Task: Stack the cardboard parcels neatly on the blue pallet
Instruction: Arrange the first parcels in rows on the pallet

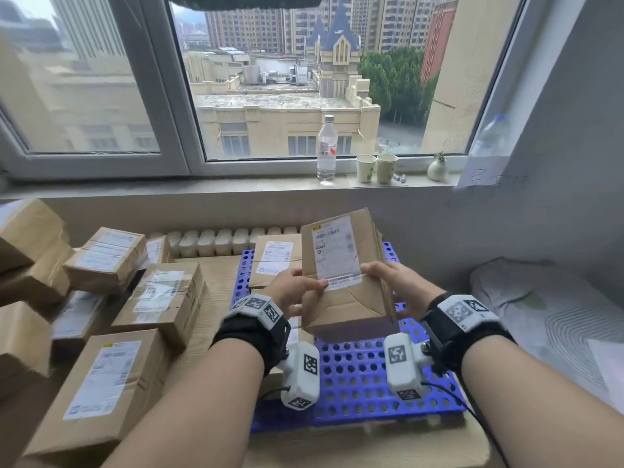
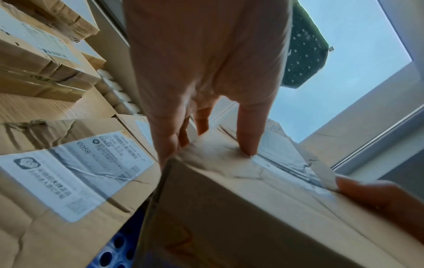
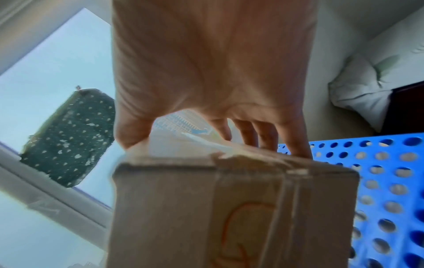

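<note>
Wide grey-framed window (image 1: 189,96) is filling the frame's top; perforated blue plastic pallet (image 1: 354,373) is lying lower centre; brown labelled cardboard parcel (image 1: 341,275) is hanging above it, tilted, left hand (image 1: 293,292) and right hand (image 1: 391,278) gripping its sides; clear plastic bottle (image 1: 327,150) is standing on the sill.

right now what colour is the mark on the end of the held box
Orange-red, on the held box's brown end, clearest in the right wrist view.

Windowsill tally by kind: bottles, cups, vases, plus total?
Bottles: 2 (the right one is blurred)
Paper cups: 2
Vase: 1
Total: 5
Small bits beside the cups are too small to identify, so they are not counted.
</note>
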A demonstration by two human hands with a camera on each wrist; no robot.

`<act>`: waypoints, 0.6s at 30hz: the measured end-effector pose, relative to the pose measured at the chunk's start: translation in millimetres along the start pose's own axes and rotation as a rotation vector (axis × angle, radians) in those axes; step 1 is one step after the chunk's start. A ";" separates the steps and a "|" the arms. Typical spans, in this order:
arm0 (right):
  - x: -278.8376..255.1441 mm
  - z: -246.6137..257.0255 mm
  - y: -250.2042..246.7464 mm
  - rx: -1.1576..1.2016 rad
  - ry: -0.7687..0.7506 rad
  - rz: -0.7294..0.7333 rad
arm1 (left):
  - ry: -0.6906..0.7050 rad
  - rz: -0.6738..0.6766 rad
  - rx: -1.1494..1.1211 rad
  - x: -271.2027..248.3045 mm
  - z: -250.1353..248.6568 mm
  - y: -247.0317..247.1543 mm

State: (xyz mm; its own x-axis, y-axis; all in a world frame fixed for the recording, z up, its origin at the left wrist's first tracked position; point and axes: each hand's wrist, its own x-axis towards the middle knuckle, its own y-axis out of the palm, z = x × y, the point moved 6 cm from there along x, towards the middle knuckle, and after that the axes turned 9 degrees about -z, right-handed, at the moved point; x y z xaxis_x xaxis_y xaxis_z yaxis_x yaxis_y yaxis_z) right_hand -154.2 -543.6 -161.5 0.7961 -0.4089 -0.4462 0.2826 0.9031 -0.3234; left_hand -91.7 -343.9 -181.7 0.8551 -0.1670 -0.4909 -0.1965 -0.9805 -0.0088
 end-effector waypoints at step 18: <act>50.2 -113.6 23.6 0.072 0.371 0.043 | -0.097 -0.528 0.467 58.0 70.8 -90.6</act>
State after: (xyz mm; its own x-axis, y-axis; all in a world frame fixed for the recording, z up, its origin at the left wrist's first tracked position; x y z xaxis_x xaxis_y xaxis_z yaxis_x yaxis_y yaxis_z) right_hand -168.3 -557.7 -286.2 0.5642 -0.3779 -0.7341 0.3004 0.9221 -0.2438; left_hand -58.2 -257.4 -271.1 0.8504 0.3492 -0.3936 0.0285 -0.7775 -0.6282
